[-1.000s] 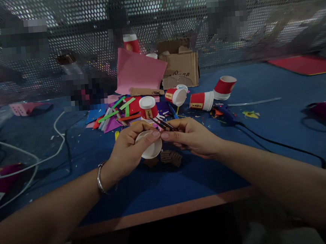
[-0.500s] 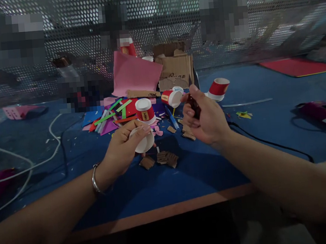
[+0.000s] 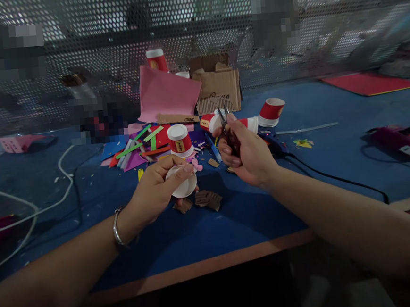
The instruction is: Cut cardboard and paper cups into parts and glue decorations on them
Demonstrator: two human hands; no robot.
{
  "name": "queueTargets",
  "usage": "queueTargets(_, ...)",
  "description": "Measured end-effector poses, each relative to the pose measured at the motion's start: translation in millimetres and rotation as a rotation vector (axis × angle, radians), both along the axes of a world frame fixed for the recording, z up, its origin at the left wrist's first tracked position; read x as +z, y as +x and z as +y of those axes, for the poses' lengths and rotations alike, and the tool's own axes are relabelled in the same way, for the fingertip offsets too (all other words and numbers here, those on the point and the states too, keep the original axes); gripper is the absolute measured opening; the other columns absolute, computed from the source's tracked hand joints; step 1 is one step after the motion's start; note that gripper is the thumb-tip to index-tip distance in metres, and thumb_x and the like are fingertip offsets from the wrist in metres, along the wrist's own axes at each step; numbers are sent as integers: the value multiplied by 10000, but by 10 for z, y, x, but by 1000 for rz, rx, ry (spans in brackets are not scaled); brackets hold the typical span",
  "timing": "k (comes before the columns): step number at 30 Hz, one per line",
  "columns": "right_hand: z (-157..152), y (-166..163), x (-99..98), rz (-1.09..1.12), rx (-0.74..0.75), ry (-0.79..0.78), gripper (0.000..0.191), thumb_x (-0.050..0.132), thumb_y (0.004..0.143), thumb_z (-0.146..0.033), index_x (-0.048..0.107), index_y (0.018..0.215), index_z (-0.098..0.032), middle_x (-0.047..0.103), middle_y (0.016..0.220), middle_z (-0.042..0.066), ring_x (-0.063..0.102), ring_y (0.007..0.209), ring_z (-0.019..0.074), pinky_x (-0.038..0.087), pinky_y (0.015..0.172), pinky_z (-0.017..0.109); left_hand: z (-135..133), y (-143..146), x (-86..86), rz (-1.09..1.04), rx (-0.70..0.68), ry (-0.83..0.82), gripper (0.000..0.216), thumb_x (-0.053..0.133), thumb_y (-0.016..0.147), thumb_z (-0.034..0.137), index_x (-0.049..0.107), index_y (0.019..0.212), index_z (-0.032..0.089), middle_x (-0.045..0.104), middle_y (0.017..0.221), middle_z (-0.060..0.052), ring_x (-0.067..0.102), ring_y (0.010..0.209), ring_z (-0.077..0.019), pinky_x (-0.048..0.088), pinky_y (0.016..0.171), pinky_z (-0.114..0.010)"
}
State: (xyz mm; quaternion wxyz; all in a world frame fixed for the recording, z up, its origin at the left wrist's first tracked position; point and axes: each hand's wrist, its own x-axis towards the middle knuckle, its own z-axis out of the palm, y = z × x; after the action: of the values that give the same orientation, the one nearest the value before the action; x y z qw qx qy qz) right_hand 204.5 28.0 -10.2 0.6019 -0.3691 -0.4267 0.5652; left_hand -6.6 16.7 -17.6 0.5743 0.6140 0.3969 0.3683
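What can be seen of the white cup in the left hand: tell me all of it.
The cup is small, paper by its look, with a round white face turned toward the camera; base or mouth, I cannot tell. The left hand grips it, fingers curled over its upper edge, hiding the side wall. It is tipped on its side, held above the blue table, just over brown cardboard scraps. The right hand, holding scissors, does not touch it.

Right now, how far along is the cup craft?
Done, apparently: brown cardboard pieces lie cut on the blue table, and one red cup stands upside down. In hand: the left hand grips a paper cup; the right hand holds scissors, blades up. Left, probably: other red cups lie on their sides behind, not yet worked on.
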Motion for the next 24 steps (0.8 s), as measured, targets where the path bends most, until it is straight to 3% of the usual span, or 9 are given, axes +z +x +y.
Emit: queueTargets(24,19,25,-23,-34,-14,-5,552,677,879,-768,625,833,-220,425,579,-70,233,422,55,114,436,314,-43,-19,65,55,83,37,359,809,842,508,635,803,196,716,615,3,498,380,-78,309,340,-181)
